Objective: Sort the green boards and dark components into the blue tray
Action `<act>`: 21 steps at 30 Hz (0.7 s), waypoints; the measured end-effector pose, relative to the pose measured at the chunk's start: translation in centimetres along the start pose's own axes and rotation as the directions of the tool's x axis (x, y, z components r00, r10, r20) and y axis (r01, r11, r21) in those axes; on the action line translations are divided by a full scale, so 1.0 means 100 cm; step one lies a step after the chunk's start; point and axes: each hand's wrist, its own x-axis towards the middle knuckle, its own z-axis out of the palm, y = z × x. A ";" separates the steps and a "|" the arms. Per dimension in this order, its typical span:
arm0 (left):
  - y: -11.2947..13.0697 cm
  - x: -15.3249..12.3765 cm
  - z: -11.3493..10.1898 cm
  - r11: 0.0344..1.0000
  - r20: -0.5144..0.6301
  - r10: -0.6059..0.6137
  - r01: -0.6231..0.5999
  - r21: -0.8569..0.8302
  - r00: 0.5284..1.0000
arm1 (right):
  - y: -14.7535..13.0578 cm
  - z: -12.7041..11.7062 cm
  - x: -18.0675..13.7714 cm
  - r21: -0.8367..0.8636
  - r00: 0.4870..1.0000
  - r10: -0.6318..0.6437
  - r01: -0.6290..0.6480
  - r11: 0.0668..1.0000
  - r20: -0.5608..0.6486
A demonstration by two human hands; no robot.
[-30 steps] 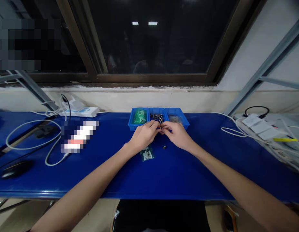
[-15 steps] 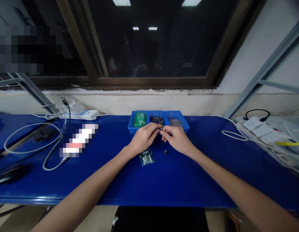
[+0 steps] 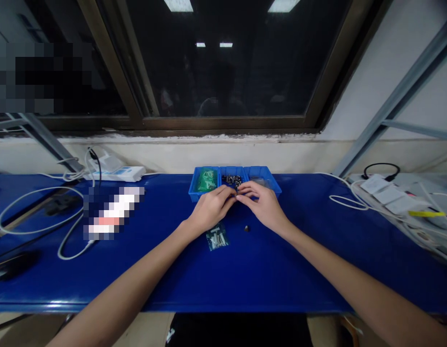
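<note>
My left hand [image 3: 213, 207] and my right hand [image 3: 261, 200] meet just in front of the blue bins. Both are closed, fingertips pinched together around something too small to make out. Behind them, the left bin [image 3: 193, 195] holds green bags [image 3: 206, 180]. Small dark and shiny parts [image 3: 230, 179] fill the middle bin, and the right bin [image 3: 276, 185] has clear bags, partly covered by my right hand. Below my left hand lies a small clear bag [image 3: 217, 238] with white and metal pieces. A small dark, knob-like part [image 3: 247, 228] sits on the table below my right hand.
The blue table [image 3: 245, 284] runs to the wall under a window. At left are a power strip [image 3: 118, 173], looping white cables, a blurred-out object [image 3: 117, 212] and a black mouse [image 3: 14, 265]. At right, white adapters [image 3: 386, 193] and cables lie by a metal post [image 3: 389, 111].
My right fingers have stretched and spread a little, while their tips stay at my left fingertips. The view has shifted slightly. The bag and dark part stay on the table.
</note>
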 end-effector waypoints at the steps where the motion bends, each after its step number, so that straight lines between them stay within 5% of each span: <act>1: 0.000 0.000 0.000 1.000 0.005 -0.009 0.009 0.018 1.000 | -0.002 -0.001 0.000 -0.007 1.000 -0.009 0.009 1.000 0.015; 12: 0.003 0.002 -0.002 0.996 0.086 -0.023 0.015 0.086 0.996 | -0.005 -0.001 -0.001 -0.162 0.993 -0.012 0.031 0.986 0.117; 21: 0.004 0.001 -0.006 1.000 -0.023 0.018 -0.017 0.024 1.000 | 0.001 0.001 0.001 -0.067 0.991 0.021 -0.012 0.998 0.130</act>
